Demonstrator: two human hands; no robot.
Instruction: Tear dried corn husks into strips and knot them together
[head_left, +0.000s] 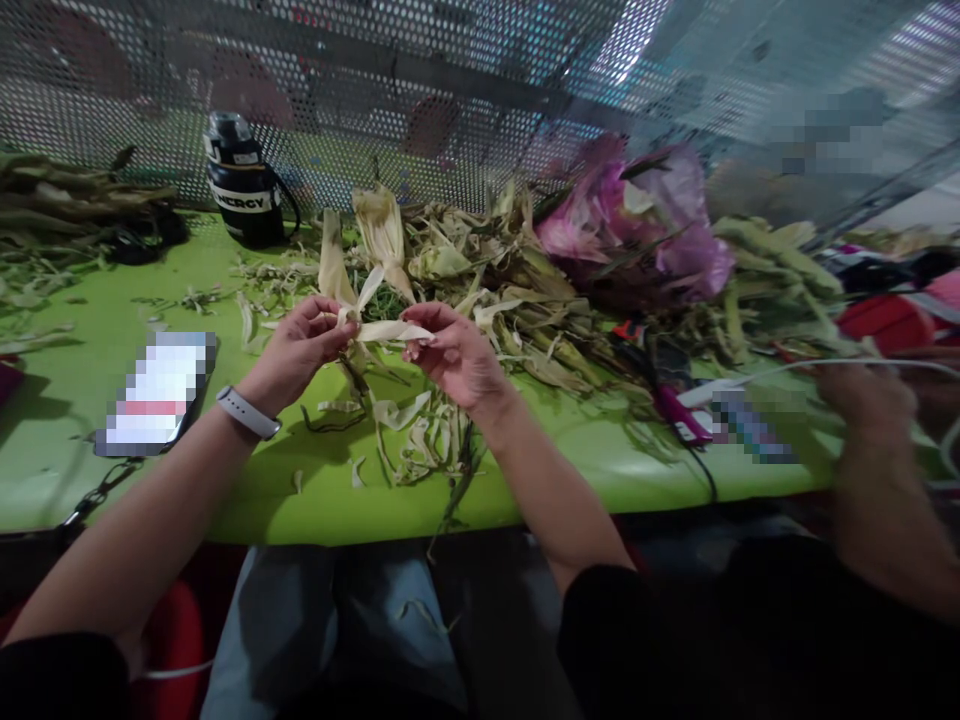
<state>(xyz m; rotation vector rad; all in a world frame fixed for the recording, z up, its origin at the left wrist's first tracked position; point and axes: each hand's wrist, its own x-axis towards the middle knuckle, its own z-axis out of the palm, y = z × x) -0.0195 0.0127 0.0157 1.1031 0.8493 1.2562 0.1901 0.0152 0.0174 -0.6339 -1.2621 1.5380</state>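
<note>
Green tabletop, bottle lettered "NERGY"; left hand and right hand pinch one husk strip.

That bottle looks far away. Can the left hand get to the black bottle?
Probably yes. The left hand pinches a husk strip, but only green table with small scraps lies between it and the black bottle.

The bare left forearm and bare right forearm reach forward and converge toward the middle. The left hand is raised, wrist bent slightly back, thumb and fingertips pinched together and pointing right. The right hand sits near it, back turned upward, fingers curled into a pinch that faces the left.
</note>
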